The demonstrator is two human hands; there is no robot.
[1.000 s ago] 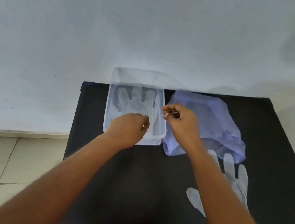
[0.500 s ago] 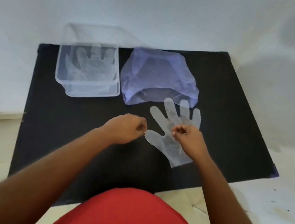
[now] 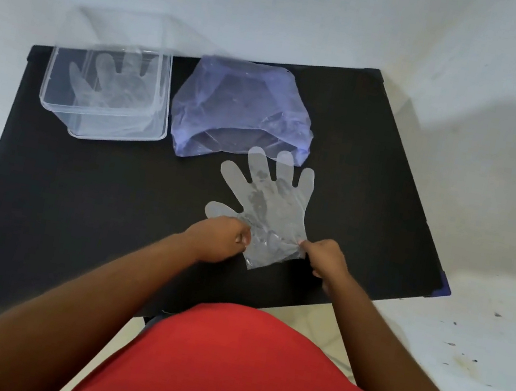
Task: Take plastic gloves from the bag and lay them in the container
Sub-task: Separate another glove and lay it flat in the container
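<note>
Landmark: the purple bag point(image 3: 242, 113) is lying near the far edge of the black table point(image 3: 77, 198), its mouth facing the person.
Container: the clear container point(image 3: 99, 129) is sitting just left of the bag, close beside it without clearly touching.
Glove in container: one plastic glove point(image 3: 111, 83) is lying flat on the container's floor, fingers pointing away from the person.
Left hand: the left hand point(image 3: 217, 240) is resting on the table in front of the bag and slightly left of its mouth, fingers curled together and pinching the left edge of the loose glove's cuff.
Loose glove: the second glove point(image 3: 268, 207) is lying spread on the table directly in front of the bag, its fingertips just reaching the bag's mouth.
Right hand: the right hand point(image 3: 324, 258) is sitting in front of the bag's right side, fingers closed and pinching the cuff's right edge.
Clothing: a red garment point(image 3: 252, 377) is filling the lower middle of the view.
</note>
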